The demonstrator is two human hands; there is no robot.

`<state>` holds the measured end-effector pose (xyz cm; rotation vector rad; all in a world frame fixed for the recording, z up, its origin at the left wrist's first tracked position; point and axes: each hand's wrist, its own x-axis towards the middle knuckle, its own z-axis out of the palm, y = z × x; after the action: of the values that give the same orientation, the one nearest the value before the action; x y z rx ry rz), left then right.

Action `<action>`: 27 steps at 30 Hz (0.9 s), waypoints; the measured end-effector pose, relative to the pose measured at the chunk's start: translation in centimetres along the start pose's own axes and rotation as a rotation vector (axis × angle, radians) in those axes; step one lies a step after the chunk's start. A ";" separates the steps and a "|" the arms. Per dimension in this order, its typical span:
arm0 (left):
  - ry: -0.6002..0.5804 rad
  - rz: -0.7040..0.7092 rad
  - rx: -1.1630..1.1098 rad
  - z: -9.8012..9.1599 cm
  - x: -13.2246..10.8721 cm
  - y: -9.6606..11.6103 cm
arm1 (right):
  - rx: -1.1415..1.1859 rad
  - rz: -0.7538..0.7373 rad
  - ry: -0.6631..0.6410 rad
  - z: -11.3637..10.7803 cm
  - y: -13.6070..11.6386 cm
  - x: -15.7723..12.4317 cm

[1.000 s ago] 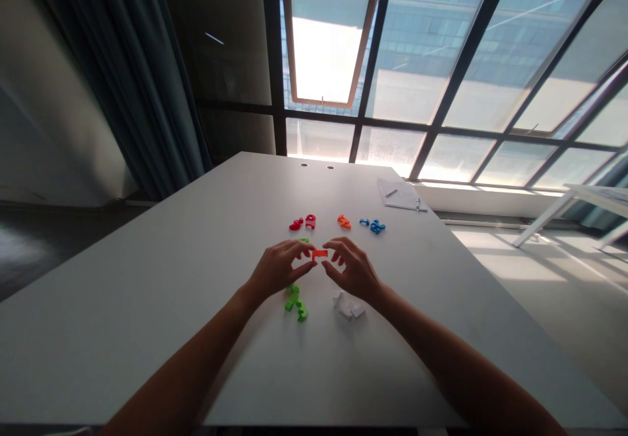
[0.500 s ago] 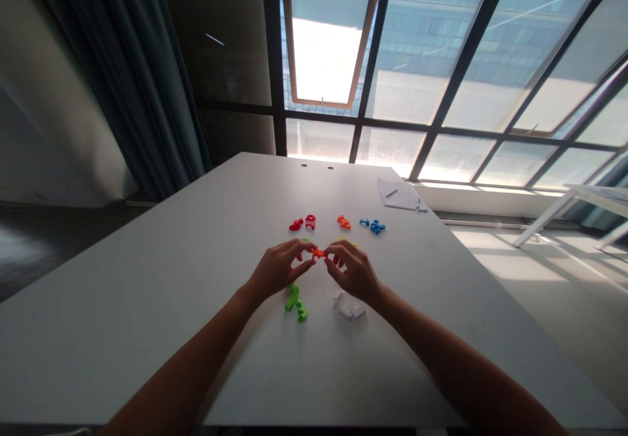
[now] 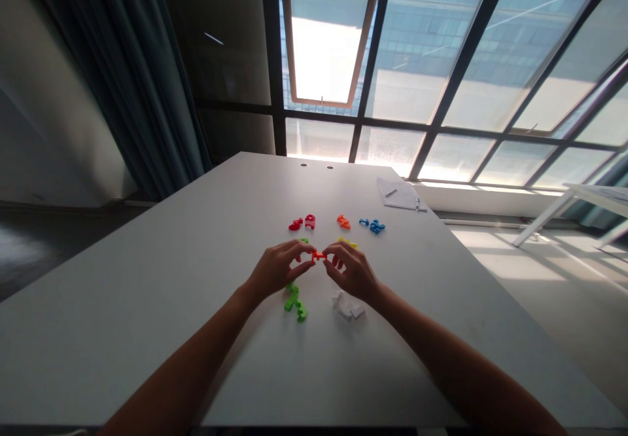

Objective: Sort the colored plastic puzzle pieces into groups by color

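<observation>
A small orange-red plastic piece (image 3: 319, 256) is held up between my two hands over the table. My left hand (image 3: 279, 266) pinches its left end with thumb and forefinger, while my right hand (image 3: 354, 269) pinches the right end. Just below my left hand lie bright green plastic pieces (image 3: 295, 303). White crumpled-looking pieces (image 3: 348, 306) rest under my right wrist. Yellow pieces (image 3: 348, 243) show partly behind my right fingers, and another bit of green peeks out behind the left ones.
Farther back on the white table (image 3: 196, 253) are red pieces (image 3: 303, 222), an orange piece (image 3: 344, 222) and blue pieces (image 3: 373, 225). Paper (image 3: 402, 195) with pens lies near the right edge. Windows and a dark curtain (image 3: 132, 82) stand beyond.
The orange-red piece has turned slightly between my fingertips. Both hands keep their pinch and have barely moved.
</observation>
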<state>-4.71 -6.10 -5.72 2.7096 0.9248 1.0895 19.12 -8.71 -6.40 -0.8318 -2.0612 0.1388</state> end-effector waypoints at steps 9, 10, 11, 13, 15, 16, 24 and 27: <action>-0.017 -0.110 0.029 0.1 0.2 -0.2 | 0.010 0.126 0.041 -0.3 1.4 0.8; -0.038 -0.131 0.024 0.1 0.2 -0.4 | -0.022 0.161 0.058 -0.6 2.4 1.1; -0.064 -0.142 0.020 0.2 0.2 -0.6 | -0.059 0.206 0.075 -1.0 3.6 1.4; -0.121 -0.141 0.018 0.3 0.1 -1.0 | -0.154 0.342 0.107 -1.9 6.6 1.9; -0.166 -0.128 0.018 0.3 -0.1 -1.4 | -0.299 0.528 0.076 -3.0 9.9 2.2; -0.181 -0.127 0.015 0.3 -0.1 -1.5 | -0.363 0.610 0.035 -3.5 11.4 2.3; -0.204 -0.150 -0.009 0.2 -0.1 -1.6 | -0.497 0.804 -0.260 -3.6 17.0 2.0; -0.211 -0.156 -0.007 0.2 -0.1 -1.6 | -0.519 0.812 -0.289 -2.8 17.5 2.3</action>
<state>-5.45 -4.85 -6.43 2.6286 1.0710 0.7605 29.29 5.52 -9.88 -2.0457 -1.9136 0.1731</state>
